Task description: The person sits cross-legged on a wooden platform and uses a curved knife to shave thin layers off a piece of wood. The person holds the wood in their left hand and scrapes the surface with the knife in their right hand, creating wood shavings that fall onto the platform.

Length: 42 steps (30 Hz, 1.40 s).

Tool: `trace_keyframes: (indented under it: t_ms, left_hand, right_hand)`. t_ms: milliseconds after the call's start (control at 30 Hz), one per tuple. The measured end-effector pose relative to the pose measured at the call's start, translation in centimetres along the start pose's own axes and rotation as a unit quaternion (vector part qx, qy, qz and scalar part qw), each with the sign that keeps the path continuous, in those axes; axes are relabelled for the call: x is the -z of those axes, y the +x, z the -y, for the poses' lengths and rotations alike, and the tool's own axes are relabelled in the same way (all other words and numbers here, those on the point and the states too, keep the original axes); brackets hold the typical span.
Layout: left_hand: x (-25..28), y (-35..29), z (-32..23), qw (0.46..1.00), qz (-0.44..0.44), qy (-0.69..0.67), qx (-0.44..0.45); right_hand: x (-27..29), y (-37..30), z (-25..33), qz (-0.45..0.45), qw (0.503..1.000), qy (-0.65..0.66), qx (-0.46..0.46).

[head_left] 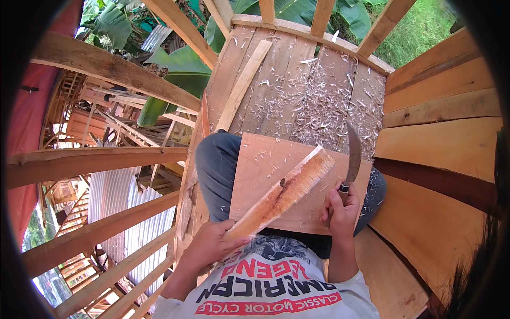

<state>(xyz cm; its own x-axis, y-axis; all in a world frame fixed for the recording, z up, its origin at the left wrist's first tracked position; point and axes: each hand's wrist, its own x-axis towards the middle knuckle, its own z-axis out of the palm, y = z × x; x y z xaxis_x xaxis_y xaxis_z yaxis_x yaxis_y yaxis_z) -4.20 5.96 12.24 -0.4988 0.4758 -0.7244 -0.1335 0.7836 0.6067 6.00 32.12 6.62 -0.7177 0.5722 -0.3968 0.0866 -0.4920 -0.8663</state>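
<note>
While holding a flat strip of wood (289,189) by its near end in the left grip (215,243), clasps a curved knife (354,151) in the right grip (342,206). Wraps the left fingers closed around the wood, and curls the right fingers tightly around the knife's dark handle (344,188), pointing the blade away from the body. Wears a pale shirt (358,297) bearing large black and red lettering (255,287), plus pale lettering on a red band (268,305), upside down in view. Slants the strip from the left grip up to the right over a square board (255,181) on the lap (218,165), far end just beside the blade but apart. Faces a planked floor (255,111) strewn with shavings (321,103) beyond the board.
</note>
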Motion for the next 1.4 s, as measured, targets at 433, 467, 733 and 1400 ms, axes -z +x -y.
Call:
trace_keyframes:
  t_ms: [433,467,733,1400]
  left_hand:
    - [-4.7,5.0,-10.0,0.917,-0.136,0.178,-0.329]
    - [-5.0,5.1,-10.1,0.914,-0.128,0.184,-0.338]
    - [-5.1,7.3,-10.8,0.936,0.105,0.070,-0.330]
    - [-2.6,7.0,-10.7,0.964,0.167,-0.018,-0.205]
  right_hand:
    - [1.3,-0.8,3.4,0.037,0.983,0.161,0.078]
    - [1.7,-0.9,3.3,0.032,0.983,0.167,0.074]
    - [2.8,-0.7,4.1,0.039,0.968,0.240,0.063]
    - [3.6,1.1,3.0,0.015,0.966,0.257,0.009]
